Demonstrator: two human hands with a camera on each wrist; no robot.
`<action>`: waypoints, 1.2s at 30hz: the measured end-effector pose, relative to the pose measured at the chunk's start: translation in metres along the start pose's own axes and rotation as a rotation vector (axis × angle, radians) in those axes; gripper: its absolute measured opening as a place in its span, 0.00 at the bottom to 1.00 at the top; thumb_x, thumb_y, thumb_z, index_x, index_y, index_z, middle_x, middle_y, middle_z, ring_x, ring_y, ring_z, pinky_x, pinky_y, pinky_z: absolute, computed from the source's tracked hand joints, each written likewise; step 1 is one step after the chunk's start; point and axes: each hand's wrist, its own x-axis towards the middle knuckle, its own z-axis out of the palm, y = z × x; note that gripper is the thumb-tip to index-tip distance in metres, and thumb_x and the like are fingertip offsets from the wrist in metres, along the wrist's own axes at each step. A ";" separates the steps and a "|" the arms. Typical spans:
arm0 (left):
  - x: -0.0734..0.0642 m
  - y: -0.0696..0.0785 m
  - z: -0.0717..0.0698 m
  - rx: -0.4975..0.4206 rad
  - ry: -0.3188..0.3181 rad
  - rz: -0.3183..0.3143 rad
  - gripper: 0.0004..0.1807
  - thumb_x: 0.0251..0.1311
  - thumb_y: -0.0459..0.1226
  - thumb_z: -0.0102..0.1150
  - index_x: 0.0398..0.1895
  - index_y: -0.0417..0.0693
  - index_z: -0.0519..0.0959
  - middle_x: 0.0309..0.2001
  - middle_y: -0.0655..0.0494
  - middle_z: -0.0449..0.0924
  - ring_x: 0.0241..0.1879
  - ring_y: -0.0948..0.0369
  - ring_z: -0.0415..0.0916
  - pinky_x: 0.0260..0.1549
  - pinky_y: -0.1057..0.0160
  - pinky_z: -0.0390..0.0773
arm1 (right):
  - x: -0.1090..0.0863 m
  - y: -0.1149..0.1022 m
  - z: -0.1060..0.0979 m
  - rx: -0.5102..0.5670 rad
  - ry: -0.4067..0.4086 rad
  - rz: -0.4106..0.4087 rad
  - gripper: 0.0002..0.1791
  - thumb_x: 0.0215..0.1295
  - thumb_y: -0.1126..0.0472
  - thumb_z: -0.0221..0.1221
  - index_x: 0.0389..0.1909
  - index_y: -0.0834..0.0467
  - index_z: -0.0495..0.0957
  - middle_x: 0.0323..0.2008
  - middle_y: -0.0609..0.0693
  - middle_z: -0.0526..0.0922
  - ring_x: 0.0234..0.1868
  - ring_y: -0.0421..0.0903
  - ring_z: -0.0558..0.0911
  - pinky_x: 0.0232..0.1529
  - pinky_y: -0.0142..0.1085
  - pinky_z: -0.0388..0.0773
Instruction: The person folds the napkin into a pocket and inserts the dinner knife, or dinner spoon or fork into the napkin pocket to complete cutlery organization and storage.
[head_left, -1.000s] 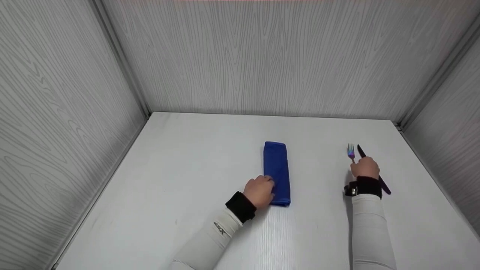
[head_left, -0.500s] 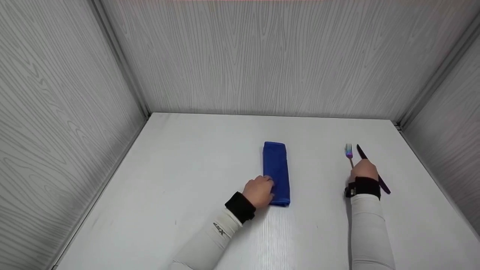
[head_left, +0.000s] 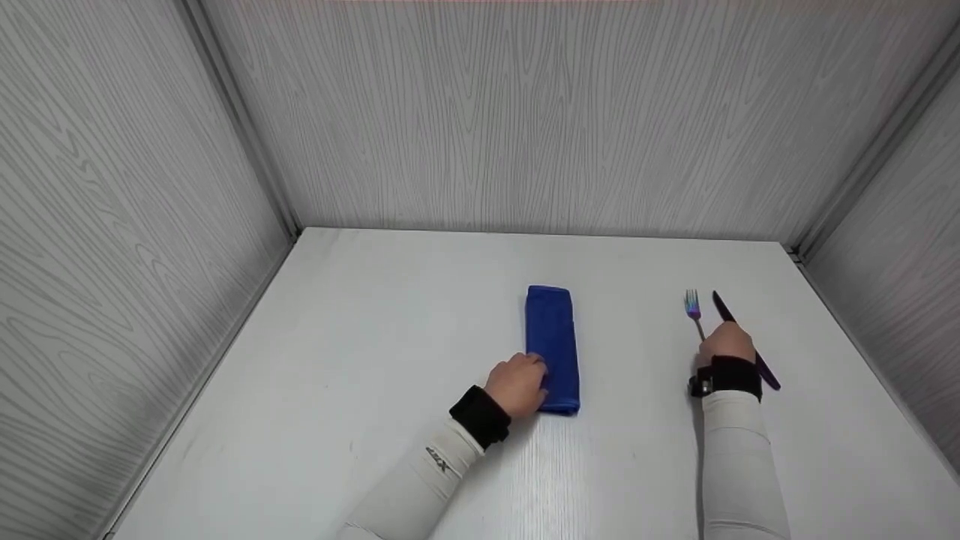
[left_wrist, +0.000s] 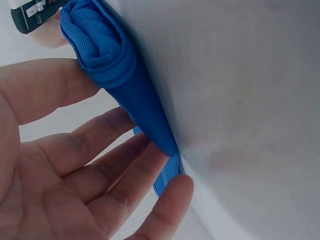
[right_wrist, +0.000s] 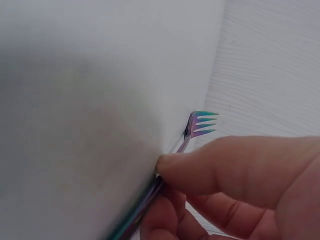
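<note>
In the head view a rolled blue cloth (head_left: 553,352) lies lengthwise on the white table. My left hand (head_left: 517,384) rests at its near left side. The left wrist view shows the thumb and fairly straight fingers touching the side of the blue roll (left_wrist: 122,75). At the right, my right hand (head_left: 727,343) pinches the handle of a rainbow-coloured fork (head_left: 693,306) between thumb and fingers, low at the table. The fork's tines (right_wrist: 204,122) point away from me. A dark table knife (head_left: 766,369) lies slanted beneath the right hand, its middle hidden.
The white table (head_left: 360,337) is bounded by a grey wood-grain back wall (head_left: 487,112), a left wall (head_left: 112,262) and a right wall (head_left: 900,247). Both wrists wear black bands (head_left: 481,416).
The fork's head has shifted left, away from the knife, and tilted slightly, with the right hand moving a little nearer me. The left hand and the cloth stay in place.
</note>
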 end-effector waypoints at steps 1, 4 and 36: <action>0.000 0.000 0.000 0.000 -0.001 0.000 0.17 0.68 0.40 0.67 0.56 0.43 0.86 0.61 0.48 0.84 0.59 0.51 0.81 0.49 0.51 0.85 | 0.000 0.000 0.000 0.001 0.002 -0.001 0.12 0.54 0.75 0.55 0.35 0.82 0.80 0.37 0.78 0.84 0.33 0.62 0.81 0.45 0.60 0.81; 0.000 0.000 0.000 -0.001 0.002 0.002 0.16 0.68 0.40 0.67 0.55 0.43 0.86 0.61 0.48 0.84 0.59 0.51 0.81 0.48 0.52 0.85 | 0.001 0.001 0.000 0.008 0.006 -0.002 0.13 0.54 0.74 0.56 0.35 0.82 0.80 0.37 0.78 0.84 0.33 0.62 0.81 0.44 0.59 0.82; 0.001 0.001 0.001 -0.036 -0.006 -0.032 0.17 0.68 0.40 0.67 0.57 0.43 0.86 0.64 0.48 0.83 0.63 0.51 0.79 0.54 0.50 0.83 | -0.007 -0.066 -0.005 0.440 0.088 -0.185 0.18 0.74 0.60 0.61 0.54 0.72 0.83 0.37 0.52 0.88 0.31 0.33 0.82 0.38 0.26 0.75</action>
